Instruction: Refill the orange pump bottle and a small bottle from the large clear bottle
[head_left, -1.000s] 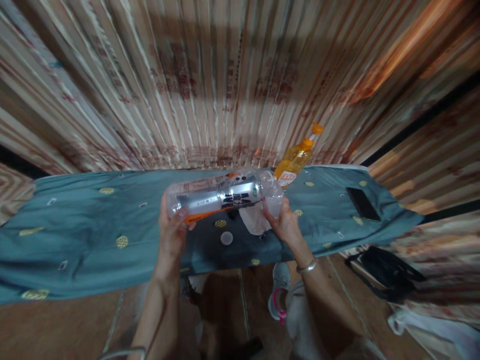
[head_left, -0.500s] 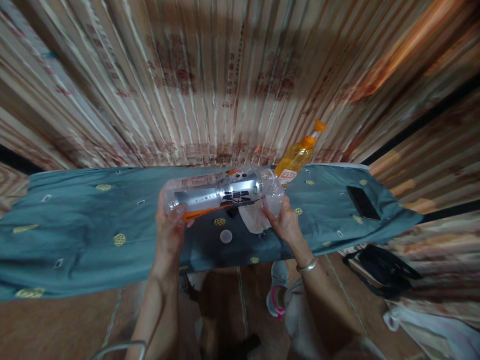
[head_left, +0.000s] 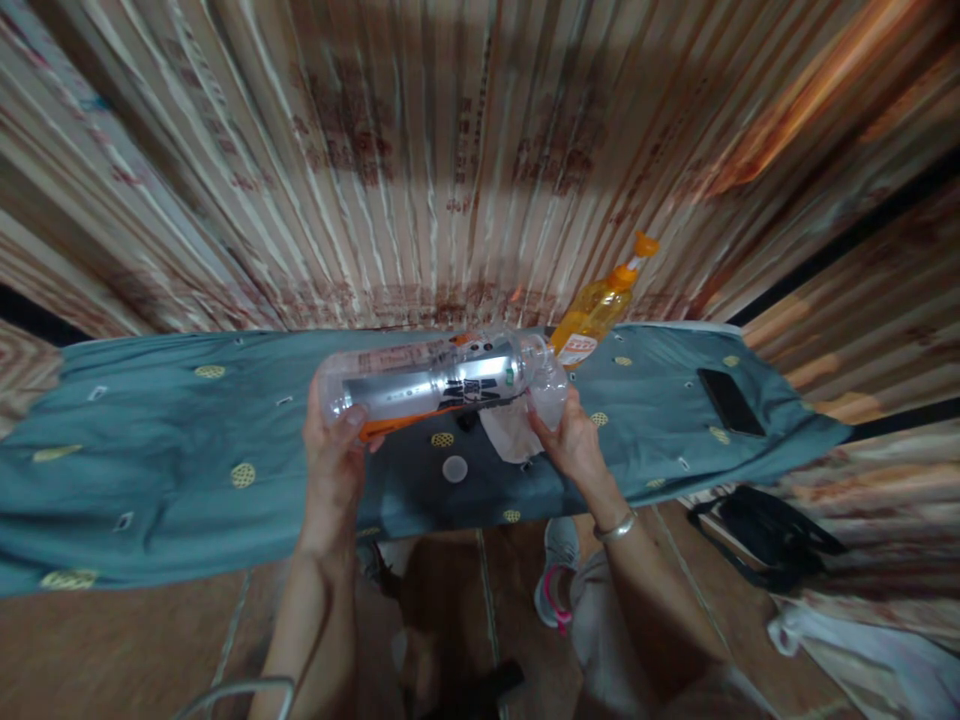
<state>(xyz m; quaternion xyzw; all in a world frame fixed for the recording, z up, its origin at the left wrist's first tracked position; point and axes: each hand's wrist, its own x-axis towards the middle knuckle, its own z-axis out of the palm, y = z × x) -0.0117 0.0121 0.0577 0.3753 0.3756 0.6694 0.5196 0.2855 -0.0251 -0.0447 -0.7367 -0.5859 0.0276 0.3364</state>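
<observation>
A large clear plastic bottle [head_left: 405, 375] with a silver, black and orange label is held sideways above the table, its neck towards the right. My left hand [head_left: 335, 440] is closed around its base end. At the neck, my right hand [head_left: 574, 440] is closed on a small clear plastic container [head_left: 551, 395], whose exact kind I cannot make out. The two pieces meet or overlap there; whether they are joined is unclear. Below them lies a whitish translucent sheet [head_left: 512, 435]. A small round white cap [head_left: 454, 469] rests on the cloth between my hands.
A pump bottle [head_left: 592, 315] of yellow-orange liquid stands behind my right hand. The narrow table wears a green patterned cloth [head_left: 172, 420]. A dark phone [head_left: 731, 402] lies at the right. Beyond hangs a striped curtain [head_left: 420, 180]; a black bag [head_left: 772, 535] sits lower right.
My left hand and the bottle's base end have shifted slightly left and up in view. Both hands keep their hold; the rest of the scene has only shifted slightly with the camera.
</observation>
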